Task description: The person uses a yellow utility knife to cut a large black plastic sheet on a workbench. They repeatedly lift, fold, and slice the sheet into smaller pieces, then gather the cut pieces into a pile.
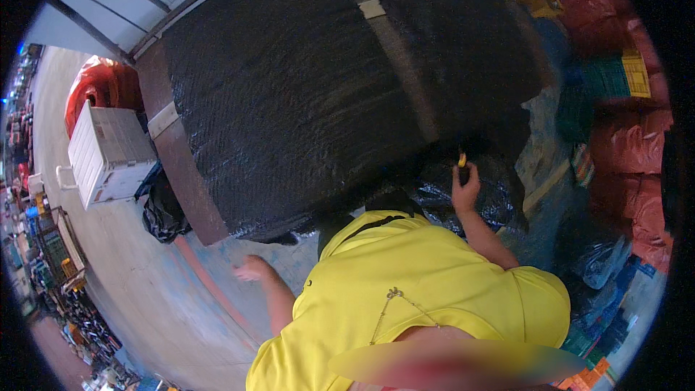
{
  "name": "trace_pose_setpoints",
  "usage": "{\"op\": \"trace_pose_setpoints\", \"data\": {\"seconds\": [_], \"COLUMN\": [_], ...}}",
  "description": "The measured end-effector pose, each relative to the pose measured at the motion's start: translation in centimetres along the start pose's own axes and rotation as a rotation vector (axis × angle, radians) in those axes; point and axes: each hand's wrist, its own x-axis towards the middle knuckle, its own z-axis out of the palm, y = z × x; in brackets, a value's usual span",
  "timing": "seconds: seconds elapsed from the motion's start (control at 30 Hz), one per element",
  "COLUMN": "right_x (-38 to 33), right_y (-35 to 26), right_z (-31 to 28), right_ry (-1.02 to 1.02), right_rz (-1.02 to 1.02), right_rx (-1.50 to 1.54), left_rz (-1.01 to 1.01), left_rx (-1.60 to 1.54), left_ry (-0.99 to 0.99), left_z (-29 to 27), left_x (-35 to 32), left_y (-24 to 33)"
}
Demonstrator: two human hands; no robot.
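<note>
A broad black textured sheet covers the brown table-like surface in front of me. At the sheet's near right part, my right hand is closed round a small yellow tool that looks like a utility knife, its tip end toward the sheet. Crumpled shiny black plastic hangs beside and below that hand. My left hand is off to the left, below the sheet's near edge, above the floor. Its fingers are stretched out and hold nothing.
A white crate stands on the floor at the left, with a black plastic bag near it and red wrapped bundles behind. Stacked red sacks and a green-and-yellow crate line the right side. Clutter fills the far left.
</note>
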Motion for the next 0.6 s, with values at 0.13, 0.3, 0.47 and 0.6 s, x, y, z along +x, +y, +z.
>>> {"op": "trace_pose_setpoints", "data": {"seconds": [0.13,0.3,0.47,0.6], "right_x": [6.8,11.7,9.0,1.1], "right_y": [-4.6,-7.1,-3.6,2.3], "right_z": [0.3,0.6,-5.2,-11.5], "right_ry": [0.169,0.418,0.418,0.661], "right_rz": [-0.291,-0.075,0.414,0.575], "right_rx": [-0.196,-0.045,0.448,0.496], "left_rz": [0.554,1.321,1.423,1.388], "left_rx": [-0.412,-0.508,-0.034,0.085], "left_ry": [0.325,-0.279,-0.565,-0.63], "left_z": [-7.3,-11.0,-10.8,-10.2], "left_x": [3.6,-7.9,-15.0,-14.1], "left_y": [14.2,28.9,33.3,34.6]}}
